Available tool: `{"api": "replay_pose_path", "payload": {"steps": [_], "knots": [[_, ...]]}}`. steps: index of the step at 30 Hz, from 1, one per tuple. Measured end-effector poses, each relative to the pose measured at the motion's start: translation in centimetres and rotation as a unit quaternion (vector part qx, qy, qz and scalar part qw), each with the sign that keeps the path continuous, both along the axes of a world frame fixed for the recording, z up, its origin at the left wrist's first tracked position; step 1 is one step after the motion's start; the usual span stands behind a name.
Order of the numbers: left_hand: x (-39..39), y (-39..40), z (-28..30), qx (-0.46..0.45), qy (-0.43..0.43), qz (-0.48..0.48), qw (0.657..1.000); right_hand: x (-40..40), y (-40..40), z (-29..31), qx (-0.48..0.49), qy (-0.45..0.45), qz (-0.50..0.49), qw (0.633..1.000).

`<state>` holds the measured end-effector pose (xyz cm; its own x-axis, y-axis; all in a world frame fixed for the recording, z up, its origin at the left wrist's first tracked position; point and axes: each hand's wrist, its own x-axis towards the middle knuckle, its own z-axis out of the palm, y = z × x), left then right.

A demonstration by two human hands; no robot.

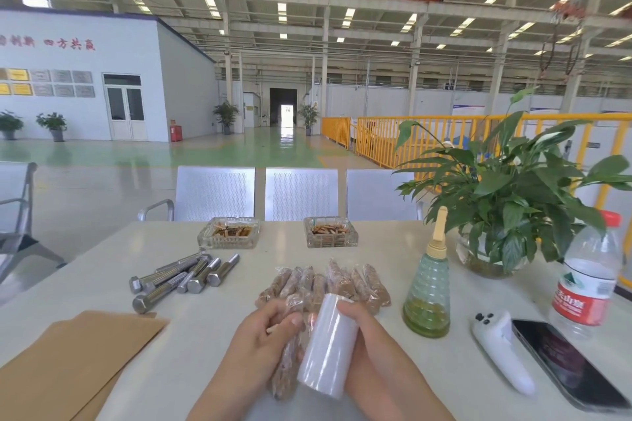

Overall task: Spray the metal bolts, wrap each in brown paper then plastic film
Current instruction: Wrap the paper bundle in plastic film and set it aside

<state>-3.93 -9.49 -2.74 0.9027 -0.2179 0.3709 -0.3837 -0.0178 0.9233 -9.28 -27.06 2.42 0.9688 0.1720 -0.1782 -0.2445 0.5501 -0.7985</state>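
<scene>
The left hand (263,335) grips a bolt (285,369) already in brown paper, its fingers curled round the upper end, so the bolt lies steady just above the table (393,270) edge. The right hand (362,335) grasps the film roll (326,349) from behind and keeps it pressed against the bolt; I judge this is so that the film can go tight round the paper as the bolt turns.

The finished bolts (325,284) lie in a row just behind the hands, near enough to put down the next one without reaching far. The bare bolts (181,275) wait in a heap at the left, well apart from the wrapped ones, so the two kinds do not mix. The paper (78,362) lies flat at the near left, and the sprayer (427,287) stands upright at the right, near the right hand.
</scene>
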Motion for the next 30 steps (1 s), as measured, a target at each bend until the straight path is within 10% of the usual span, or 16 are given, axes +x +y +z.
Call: {"api": "replay_pose_path", "payload": {"steps": [6, 12, 30], "knots": [[-1.0, -1.0, 0.8, 0.08, 0.002, 0.077, 0.994, 0.3, 1.4, -0.9, -0.007, -0.006, -0.02, 1.0], [-0.9, 0.1, 0.6, -0.059, 0.148, -0.036, 0.987, 1.1, 0.2, -1.4, 0.025, 0.01, -0.019, 0.999], [-1.2, -0.6, 0.5, 0.134, -0.032, 0.116, 0.984, 0.1, 1.5, -2.1, -0.017, 0.005, -0.038, 0.999]]}}
